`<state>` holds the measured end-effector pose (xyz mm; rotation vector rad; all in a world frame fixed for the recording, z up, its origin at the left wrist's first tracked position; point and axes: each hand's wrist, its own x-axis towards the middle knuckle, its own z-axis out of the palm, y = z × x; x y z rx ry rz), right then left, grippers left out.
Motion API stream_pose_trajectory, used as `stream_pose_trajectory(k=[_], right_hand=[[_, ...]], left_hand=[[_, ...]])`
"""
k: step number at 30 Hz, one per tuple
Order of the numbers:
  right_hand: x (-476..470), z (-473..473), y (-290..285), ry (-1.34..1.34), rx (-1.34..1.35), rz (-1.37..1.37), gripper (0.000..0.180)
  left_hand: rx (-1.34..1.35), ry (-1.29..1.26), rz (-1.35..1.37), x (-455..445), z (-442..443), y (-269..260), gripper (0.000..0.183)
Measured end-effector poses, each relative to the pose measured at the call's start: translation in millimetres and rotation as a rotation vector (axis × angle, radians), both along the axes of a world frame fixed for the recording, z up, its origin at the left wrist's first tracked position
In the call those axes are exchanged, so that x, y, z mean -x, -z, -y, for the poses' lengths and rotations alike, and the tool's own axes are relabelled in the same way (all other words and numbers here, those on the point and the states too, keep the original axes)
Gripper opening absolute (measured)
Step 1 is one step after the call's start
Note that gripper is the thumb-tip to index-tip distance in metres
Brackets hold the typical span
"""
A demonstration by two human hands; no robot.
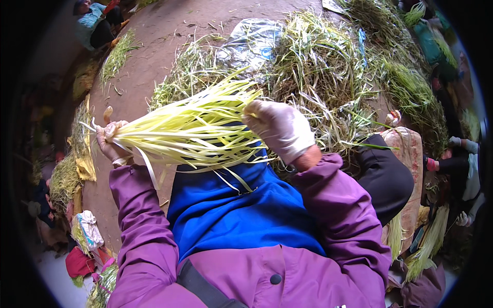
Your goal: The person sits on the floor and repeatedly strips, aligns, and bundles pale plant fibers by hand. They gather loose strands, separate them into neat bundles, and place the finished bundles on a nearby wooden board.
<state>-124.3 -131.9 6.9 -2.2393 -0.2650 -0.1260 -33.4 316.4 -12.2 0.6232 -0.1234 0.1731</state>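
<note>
A fanned bundle of long, flat, pale yellow-green leaves, like blanched chives, (185, 131) lies across above my lap. My gloved left hand (113, 140) is closed around its white stem ends at the left. Over the leaf tips at the right is my gloved right hand (281, 129), its fingers curled; whether a leaf is pinched between them cannot be told. Several loose leaves hang below the bundle over a blue apron (238, 215).
Heaps of discarded leaves (316, 69) and a clear plastic sheet (250, 42) lie ahead on the brown floor (154, 46). A filled sack (410, 169) stands by the bent knee at right. Other people are at the upper left (92, 23) and far right (472, 169).
</note>
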Motion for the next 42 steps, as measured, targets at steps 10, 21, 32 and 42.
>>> stream_pose_trajectory(k=[10,21,32,42], right_hand=[[-17,-36,8,0.014,0.160,0.173,0.016],[-22,1,12,0.113,-1.072,-0.410,0.015],[5,76,31,0.225,-0.174,-0.384,0.024],[13,20,13,-0.142,-0.149,-0.507,0.028]], left_hand=[[0.089,0.000,-0.034,4,15,-12,0.039],[0.051,0.040,0.016,-1,10,-11,0.046],[-0.121,-0.060,0.001,-7,-32,10,0.057],[-0.168,-0.103,-0.009,-1,-35,12,0.058]])
